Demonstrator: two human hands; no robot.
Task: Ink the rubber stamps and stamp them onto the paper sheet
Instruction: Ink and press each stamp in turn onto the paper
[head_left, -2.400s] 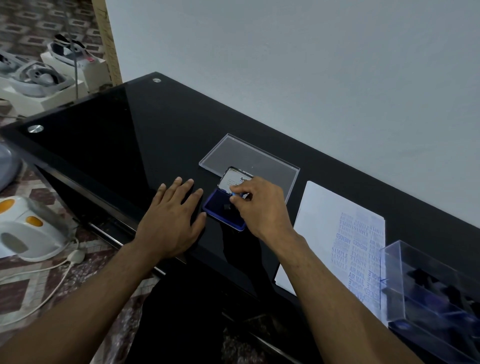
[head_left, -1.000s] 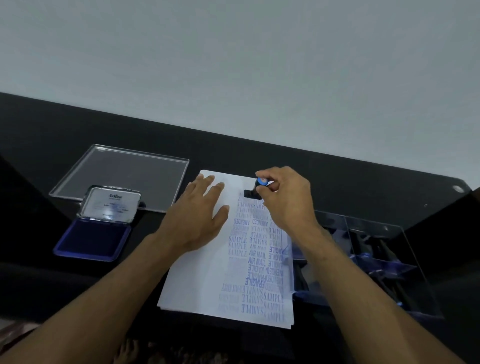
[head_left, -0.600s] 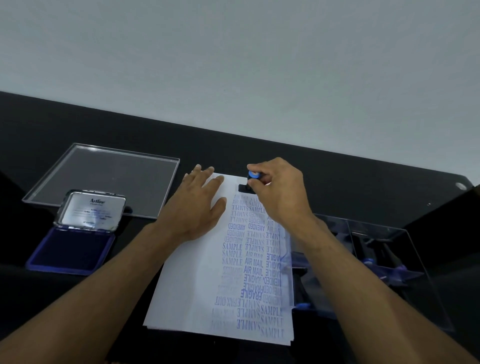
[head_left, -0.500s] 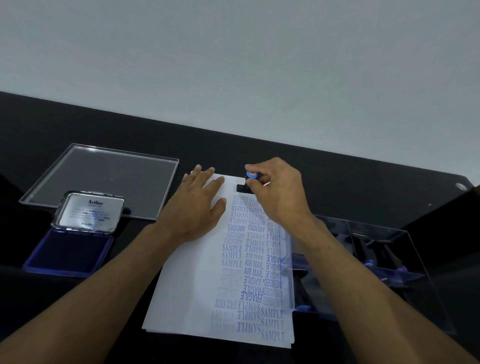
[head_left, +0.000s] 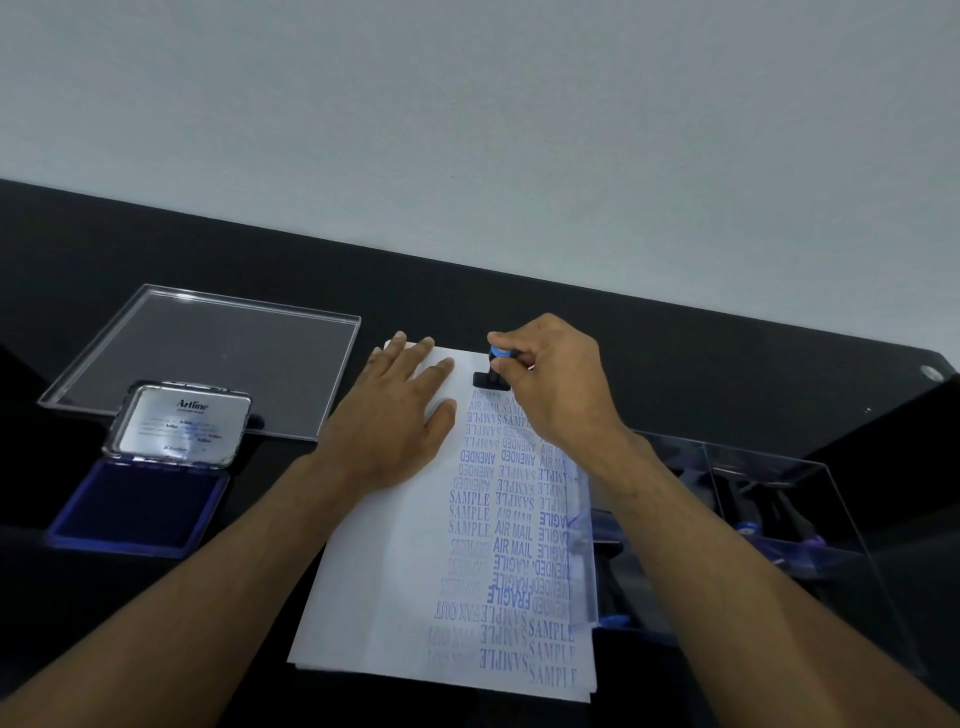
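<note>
Gripping blue-knobbed stamp, right hand, flat white paper sheet

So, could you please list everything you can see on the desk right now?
Glossy black desk: one, black, against the pale wall.
White paper sheet: one, white with blue stamped words, centre.
Black rubber stamp with blue knob: one, at the sheet's far edge.
Open blue ink pad with silver lid: one, left.
Flat clear plastic lid: one, behind the ink pad.
Clear plastic stamp box: one, right of the sheet.
Left hand: flat on the sheet.
Right hand: grips the stamp.
</note>
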